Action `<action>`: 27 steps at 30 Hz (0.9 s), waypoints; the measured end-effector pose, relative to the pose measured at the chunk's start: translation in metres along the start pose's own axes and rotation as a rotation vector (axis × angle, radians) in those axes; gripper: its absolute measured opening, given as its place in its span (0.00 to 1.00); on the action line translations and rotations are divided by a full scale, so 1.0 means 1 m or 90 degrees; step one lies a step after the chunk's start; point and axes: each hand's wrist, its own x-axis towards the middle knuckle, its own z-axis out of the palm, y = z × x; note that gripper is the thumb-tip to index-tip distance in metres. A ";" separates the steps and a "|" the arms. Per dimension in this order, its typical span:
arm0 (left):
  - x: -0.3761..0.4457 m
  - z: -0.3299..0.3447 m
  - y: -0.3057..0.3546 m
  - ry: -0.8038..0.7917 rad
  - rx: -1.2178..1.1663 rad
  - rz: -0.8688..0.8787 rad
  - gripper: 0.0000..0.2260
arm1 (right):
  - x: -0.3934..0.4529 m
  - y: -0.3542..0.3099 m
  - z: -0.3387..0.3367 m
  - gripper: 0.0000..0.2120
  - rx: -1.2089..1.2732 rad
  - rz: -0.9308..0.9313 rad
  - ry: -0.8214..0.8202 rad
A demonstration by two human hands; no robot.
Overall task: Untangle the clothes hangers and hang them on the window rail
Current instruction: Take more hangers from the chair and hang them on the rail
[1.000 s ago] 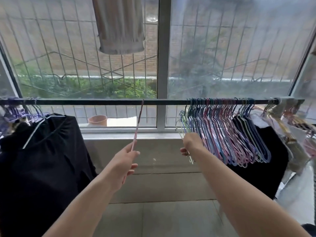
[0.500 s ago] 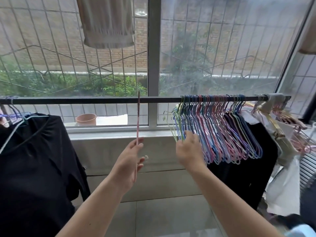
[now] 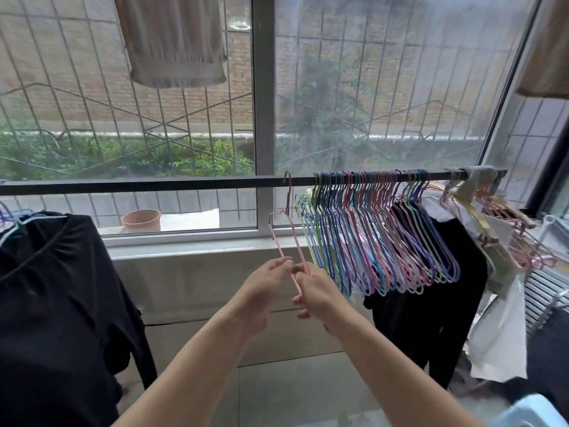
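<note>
A pink wire hanger [image 3: 285, 229] hangs by its hook on the black window rail [image 3: 154, 187], just left of a packed row of several coloured wire hangers [image 3: 378, 232]. My left hand [image 3: 267, 282] pinches the pink hanger's lower left wire. My right hand [image 3: 317, 292] grips its lower right wire, close beside the left hand. Both hands are below the rail, in front of the sill.
A black garment [image 3: 55, 303] hangs on the rail at the left, another black garment [image 3: 431, 303] behind the hanger row. Gold and pink hangers [image 3: 505, 229] with white plastic crowd the rail's right end. A terracotta pot [image 3: 141, 219] sits outside on the ledge.
The pink hanger has moved right along the rail, next to the coloured row. My right hand left the row and took hold of the pink hanger beside my left hand.
</note>
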 end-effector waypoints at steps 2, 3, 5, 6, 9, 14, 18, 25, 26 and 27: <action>0.000 -0.015 0.001 0.042 0.029 -0.017 0.07 | 0.014 -0.008 -0.006 0.13 -0.036 0.008 -0.001; 0.001 -0.023 0.000 0.062 0.035 -0.026 0.06 | 0.023 -0.014 -0.008 0.14 -0.045 0.011 0.005; 0.002 -0.038 -0.003 0.089 0.032 -0.032 0.07 | 0.040 -0.028 -0.012 0.16 -0.032 0.028 0.027; 0.001 -0.043 -0.003 0.098 0.027 -0.030 0.08 | 0.047 -0.035 -0.014 0.17 -0.018 0.040 0.035; -0.003 -0.054 -0.006 0.115 0.004 -0.028 0.10 | 0.060 -0.043 -0.013 0.19 0.017 0.095 0.041; -0.008 -0.066 -0.013 0.135 -0.022 -0.048 0.09 | 0.060 -0.019 -0.001 0.22 0.064 0.173 0.116; -0.013 -0.069 -0.017 0.141 -0.035 -0.064 0.09 | 0.064 -0.010 -0.008 0.21 0.068 0.184 0.142; -0.016 -0.066 -0.021 0.132 -0.032 -0.071 0.09 | 0.056 -0.010 -0.016 0.14 -0.239 0.102 0.136; -0.015 -0.064 -0.022 0.131 -0.033 -0.070 0.09 | 0.052 -0.008 -0.018 0.15 -0.296 0.083 0.142; -0.013 -0.064 -0.024 0.129 -0.035 -0.069 0.09 | 0.049 -0.005 -0.020 0.17 -0.350 0.056 0.156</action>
